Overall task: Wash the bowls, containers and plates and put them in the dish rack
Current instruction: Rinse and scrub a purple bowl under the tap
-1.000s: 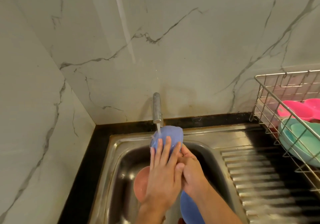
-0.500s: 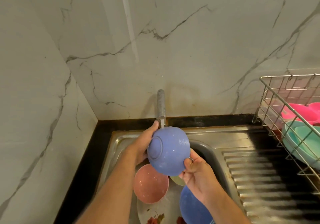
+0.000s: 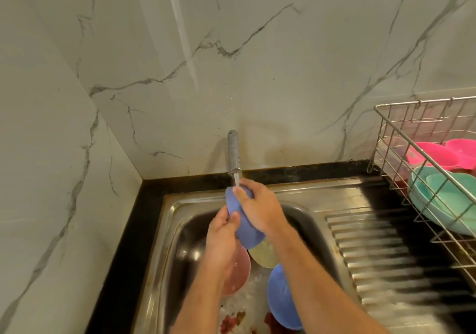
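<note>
At frame centre, both hands grip a blue bowl [image 3: 243, 226] under the running tap [image 3: 234, 153]: left hand [image 3: 222, 238] pinching its rim, right hand [image 3: 260, 208] wrapped over it. Rinsing step; next likely carries it to the dish rack [image 3: 401, 137] at right

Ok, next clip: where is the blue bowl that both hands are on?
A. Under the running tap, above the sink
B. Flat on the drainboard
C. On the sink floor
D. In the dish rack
A: the blue bowl is held by the left hand and right hand under the tap, above the sink.
</note>
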